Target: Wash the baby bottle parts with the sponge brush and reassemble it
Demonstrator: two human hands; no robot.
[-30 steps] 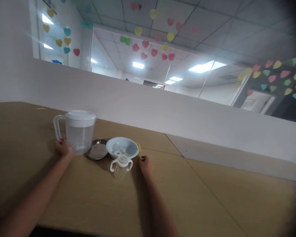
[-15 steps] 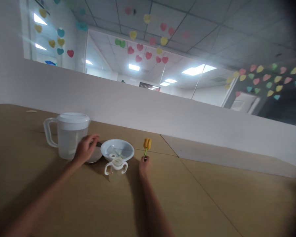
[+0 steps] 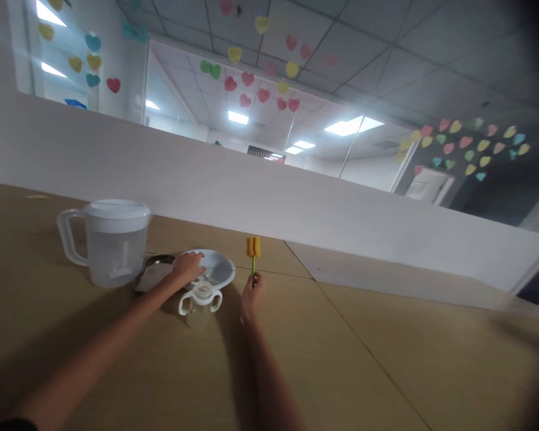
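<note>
My right hand (image 3: 251, 293) is closed on the green stick of a small brush with a yellow sponge head (image 3: 253, 246), held upright above the table. My left hand (image 3: 187, 267) rests on the near rim of a white bowl (image 3: 220, 270), fingers curled over the edge. Just in front of the bowl stands a clear baby bottle with two white handles (image 3: 200, 302). A clear water jug with a white lid (image 3: 110, 242) stands to the left, apart from both hands. A round metal dish (image 3: 150, 273) lies between jug and bowl.
Everything sits on a wooden table (image 3: 363, 359) that runs to a low white partition wall (image 3: 296, 206) behind. Paper hearts hang from the ceiling above.
My left hand left the jug's handle, crossed over the metal dish and landed on the bowl's rim. My right hand lifted the yellow brush from beside the bowl to upright.
</note>
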